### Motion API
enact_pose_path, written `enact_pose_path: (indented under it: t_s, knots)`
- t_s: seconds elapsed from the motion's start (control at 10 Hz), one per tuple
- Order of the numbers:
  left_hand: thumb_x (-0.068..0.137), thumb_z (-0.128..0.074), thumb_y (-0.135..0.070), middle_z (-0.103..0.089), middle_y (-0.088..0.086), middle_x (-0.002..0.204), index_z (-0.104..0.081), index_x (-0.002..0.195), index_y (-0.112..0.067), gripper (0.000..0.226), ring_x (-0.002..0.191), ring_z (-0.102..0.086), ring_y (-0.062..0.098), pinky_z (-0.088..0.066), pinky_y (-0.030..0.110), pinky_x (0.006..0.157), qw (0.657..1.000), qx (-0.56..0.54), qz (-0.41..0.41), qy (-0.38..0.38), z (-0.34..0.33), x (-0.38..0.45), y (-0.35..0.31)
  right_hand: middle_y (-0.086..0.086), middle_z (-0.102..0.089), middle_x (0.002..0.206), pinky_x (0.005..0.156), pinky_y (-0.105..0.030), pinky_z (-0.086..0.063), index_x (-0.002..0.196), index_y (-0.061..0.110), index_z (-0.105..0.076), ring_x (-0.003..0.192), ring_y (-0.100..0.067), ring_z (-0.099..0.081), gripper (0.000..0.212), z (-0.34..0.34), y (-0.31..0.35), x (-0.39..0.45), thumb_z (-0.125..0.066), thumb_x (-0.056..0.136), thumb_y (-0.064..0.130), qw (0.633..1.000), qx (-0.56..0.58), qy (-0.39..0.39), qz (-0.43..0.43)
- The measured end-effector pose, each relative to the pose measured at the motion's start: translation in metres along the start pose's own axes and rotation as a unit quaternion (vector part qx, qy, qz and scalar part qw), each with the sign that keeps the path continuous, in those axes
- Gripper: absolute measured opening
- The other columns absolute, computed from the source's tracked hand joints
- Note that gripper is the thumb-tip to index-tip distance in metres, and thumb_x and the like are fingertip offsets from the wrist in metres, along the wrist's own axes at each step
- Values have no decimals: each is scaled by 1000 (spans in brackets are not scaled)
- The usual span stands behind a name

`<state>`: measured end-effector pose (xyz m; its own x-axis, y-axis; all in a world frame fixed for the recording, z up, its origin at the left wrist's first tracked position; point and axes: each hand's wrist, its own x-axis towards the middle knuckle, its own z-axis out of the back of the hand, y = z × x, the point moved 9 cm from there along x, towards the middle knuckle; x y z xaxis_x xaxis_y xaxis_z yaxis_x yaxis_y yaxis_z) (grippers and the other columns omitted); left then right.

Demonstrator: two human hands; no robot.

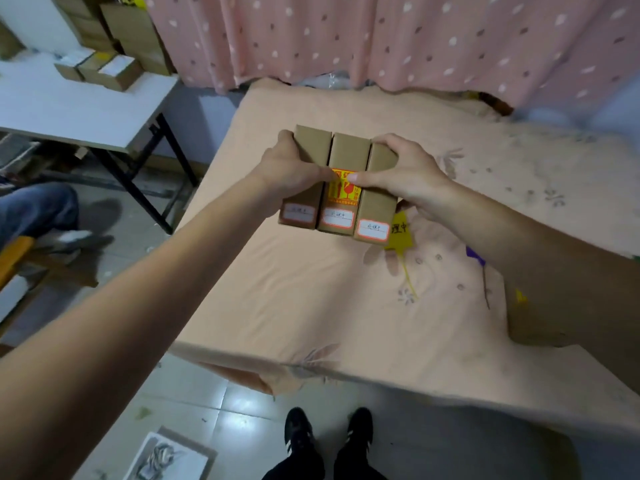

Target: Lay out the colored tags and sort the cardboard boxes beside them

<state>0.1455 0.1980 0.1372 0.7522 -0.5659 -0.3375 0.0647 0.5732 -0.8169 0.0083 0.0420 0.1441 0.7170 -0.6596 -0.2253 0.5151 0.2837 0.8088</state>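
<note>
Item: three long brown cardboard boxes [337, 183], pressed side by side as one block and held above the peach-coloured floral bedsheet [311, 289]. Each box bears a white red-bordered label on its near end; the middle one also carries an orange and yellow sticker on top.

Grip: the block is clamped from both sides. The left hand [289, 171] is closed around the left box, thumb laid across the top toward the middle. The right hand [407, 174] is closed around the right box, thumb likewise reaching the orange sticker. Neither hand is open.

Tags: a yellow paper tag with dark characters and a yellow cord [400, 233] is laid on the sheet just below and to the right of the block, partly covered by it. A purple tag with a dark cord [476, 256] lies further right, beside the right forearm.

Step judged in hand: sorting, the boxes being carried as a set toward the yellow tag. The next move appears to call for lowering the block level beside that tag, without covering it, before the pressure is released.

Hidden or unclear: label handwriting is too small to be read; most of the purple tag is concealed by the forearm; a brown cardboard shape [533, 317] under that forearm cannot be identified with certainty.
</note>
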Motion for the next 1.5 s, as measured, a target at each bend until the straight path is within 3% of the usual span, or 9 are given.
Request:
enact_pose_path:
  t_s: [0.2, 0.3, 0.6, 0.8, 0.9, 1.0, 1.2, 1.3, 1.5]
  knots:
    - [80, -85, -35, -57, 6, 135, -42, 137, -22, 73, 115, -65, 28, -60, 42, 83, 1000, 4, -7, 27, -27, -15, -28, 8, -69, 130, 67, -50, -68, 130, 41, -63, 105, -21, -75, 66, 36, -11, -15, -95, 73, 39, 1000, 3, -25, 10]
    - [85, -82, -32, -60, 4, 130, -41, 137, -21, 67, 111, -65, 23, -56, 35, 71, 999, -7, -11, 48, -46, -20, -39, 7, -69, 127, 76, -54, -68, 129, 40, -62, 107, -21, -74, 62, 54, -23, -22, -93, 76, 38, 999, 1, -33, 1]
    - [88, -74, -30, -68, 2, 125, -45, 143, -27, 62, 106, -68, 19, -55, 33, 72, 992, -66, -38, 102, -132, -14, -88, 1, -67, 133, 78, -55, -68, 138, 41, -56, 105, -25, -75, 70, 141, -86, -15, -92, 78, 41, 997, -16, -62, -38]
    - [63, -79, -47, -67, 3, 128, -49, 133, -23, 80, 115, -66, 27, -57, 40, 92, 987, -54, 67, 139, -251, -3, -24, 4, -74, 117, 80, -49, -68, 128, 36, -65, 106, -23, -76, 66, 133, -218, -2, -97, 70, 33, 991, 37, -4, -129]
    - [69, -86, -45, -70, 2, 127, -53, 133, -22, 76, 110, -69, 24, -53, 30, 70, 973, -56, 157, 161, -312, -5, 35, 1, -68, 126, 72, -34, -61, 135, 35, -63, 112, -22, -71, 70, 101, -296, -7, -96, 73, 32, 978, 19, 66, -195]
    - [75, -85, -42, -69, 3, 129, -48, 139, -25, 75, 109, -68, 25, -50, 29, 68, 963, -57, 216, 152, -348, -8, 78, -4, -59, 141, 81, -39, -61, 145, 35, -56, 124, -28, -64, 80, 76, -347, -8, -94, 76, 34, 969, 1, 128, -213]
    - [67, -81, -53, -66, 7, 131, -43, 141, -27, 88, 114, -67, 30, -60, 48, 91, 956, 13, 260, 133, -368, -8, 116, -9, -50, 153, 104, -41, -54, 151, 31, -50, 137, -30, -55, 83, 69, -380, -8, -90, 79, 43, 966, -47, 149, -207]
    - [80, -77, -45, -62, 11, 131, -42, 137, -22, 71, 115, -65, 33, -59, 53, 94, 956, 39, 263, 125, -365, -8, 122, -9, -48, 155, 97, -31, -43, 152, 28, -48, 142, -29, -49, 84, 69, -381, -10, -89, 81, 42, 967, -45, 149, -203]
    - [83, -69, -59, -59, 8, 135, -46, 138, -24, 69, 115, -62, 34, -54, 55, 99, 954, 72, 255, 138, -342, -11, 107, -8, -40, 164, 111, -33, -39, 162, 25, -37, 152, -29, -39, 96, 83, -369, -18, -88, 82, 46, 971, -47, 98, -212]
